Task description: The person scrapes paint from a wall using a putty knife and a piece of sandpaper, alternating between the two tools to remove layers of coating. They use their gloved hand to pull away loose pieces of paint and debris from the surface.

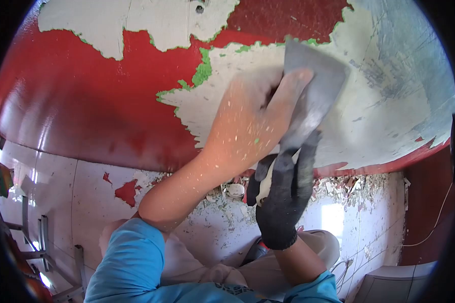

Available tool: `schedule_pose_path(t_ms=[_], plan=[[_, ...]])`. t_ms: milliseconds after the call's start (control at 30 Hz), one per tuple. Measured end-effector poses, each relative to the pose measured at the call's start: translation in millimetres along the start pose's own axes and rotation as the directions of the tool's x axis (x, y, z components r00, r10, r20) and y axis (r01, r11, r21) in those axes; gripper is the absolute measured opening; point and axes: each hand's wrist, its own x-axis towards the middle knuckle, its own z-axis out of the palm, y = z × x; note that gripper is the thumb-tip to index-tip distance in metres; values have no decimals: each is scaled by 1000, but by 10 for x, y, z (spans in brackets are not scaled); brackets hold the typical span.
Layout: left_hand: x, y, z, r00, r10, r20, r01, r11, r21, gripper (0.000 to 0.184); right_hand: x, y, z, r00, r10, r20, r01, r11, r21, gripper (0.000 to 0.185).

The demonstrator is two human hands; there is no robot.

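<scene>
Red paint (86,101) is seen on a broad curved surface, broken by large pale patches (384,96) whose ragged edges are partly rimmed in green; grey smears are shown on the patch at right. A wide metal scraper (316,86) is positioned against the pale area right of centre, with one corner of its blade near the upper green-edged boundary. Its cream handle (265,184) is held from below by the right hand (285,197), which is covered by a dark glove and partly closed, with its fingers extended along the tool toward the blade. The bare left hand (258,111) is partly closed over the blade, its thumb pressed flat on the metal face; its other fingers are largely hidden. Pale flecks and a green speck are scattered over the skin. Below, a light tiled floor (101,202) is littered with paint chips and flakes (346,189), concentrated beneath the curved surface's lower edge. Metal frames (43,245) are located at lower left, and a grey casing (394,285) at lower right.
</scene>
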Motion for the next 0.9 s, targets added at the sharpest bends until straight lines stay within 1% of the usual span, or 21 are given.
schedule_pose_path(t_ms=[33, 100, 133, 167, 233, 267, 300, 367, 400, 433, 467, 500, 533, 567, 600, 633, 700, 733, 767, 833, 900], plan=[[-17, -49, 8, 1000, 8, 0, -8, 1000, -2, 31, 5, 9, -71, 1000, -8, 2, 8, 1000, -1, 54], [-49, -134, 5, 997, -45, 69, 63, 958, -279, 30, 1, 15, -196, 992, 117, 44, -111, 988, -110, 57], [-15, -160, -42, 997, 47, 57, -34, 977, -210, 29, -10, 46, -248, 994, 83, 69, -80, 996, -46, 58], [-35, -153, -59, 998, 41, 56, -29, 977, -212, 29, -15, 56, -305, 994, 90, 69, -86, 995, -48, 58], [-81, -6, -78, 997, -64, 46, 78, 877, -474, 27, -8, 55, -437, 983, -14, 184, 50, 980, -190, 58], [-84, 9, -44, 999, -48, -10, 38, 880, -473, 27, 9, 69, -510, 977, -44, 210, 86, 978, -191, 57], [-97, 27, -39, 999, -45, -5, 37, 877, -478, 27, 37, 37, -557, 977, -48, 208, 89, 976, -197, 57], [-126, 60, -36, 998, 39, -49, -58, 885, -461, 33, 116, -37, -636, 954, -109, 279, 179, 954, -239, 57], [-130, 59, -20, 998, 44, -46, -61, 883, -465, 33, 158, -66, -691, 942, -142, 304, 227, 937, -267, 55], [-130, 43, 5, 991, 83, -107, -126, 855, -504, 31, 175, -94, -729, 941, -146, 304, 232, 935, -269, 55], [-129, 24, 26, 978, 117, -171, -192, 822, -536, 30, 187, -119, -757, 957, -164, 241, 222, 945, -240, 54], [-126, 8, 51, 978, 119, -173, -195, 822, -536, 30, 201, -145, -783, 968, -178, 177, 214, 954, -209, 53], [-123, -11, 80, 975, 117, -191, -195, 863, -466, 29, 225, -193, -806, 985, -128, 113, 144, 978, -147, 53], [-122, -40, 95, 971, 116, -208, -191, 900, -392, 28, 243, -210, -810, 986, -144, 83, 154, 981, -120, 55], [-116, -75, 103, 966, 202, -162, -241, 929, -280, 28, 255, -247, -811, 990, -110, 88, 122, 983, -136, 56], [-130, -84, 111, 965, 203, -163, -243, 929, -278, 28, 261, -282, -810, 993, -77, 91, 90, 984, -151, 56], [-160, -49, 129, 993, -13, 121, 72, 861, -504, 29, 268, -300, -781, 988, -57, 144, 85, 977, -196, 58], [-156, -9, 179, 996, -34, 84, 74, 838, -541, 29, 266, -306, -760, 980, -34, 196, 83, 967, -243, 59], [-148, -15, 190, 996, -32, 88, 75, 839, -538, 29, 259, -312, -725, 981, -38, 192, 84, 967, -241, 59], [-120, -58, 200, 995, 15, 95, 28, 900, -436, 29, 243, -338, -655, 989, 41, 143, -14, 983, -182, 59], [-86, -109, 184, 993, 20, 118, 29, 915, -402, 26, 240, -386, -631, 989, 87, 122, -56, 969, -241, 59]])
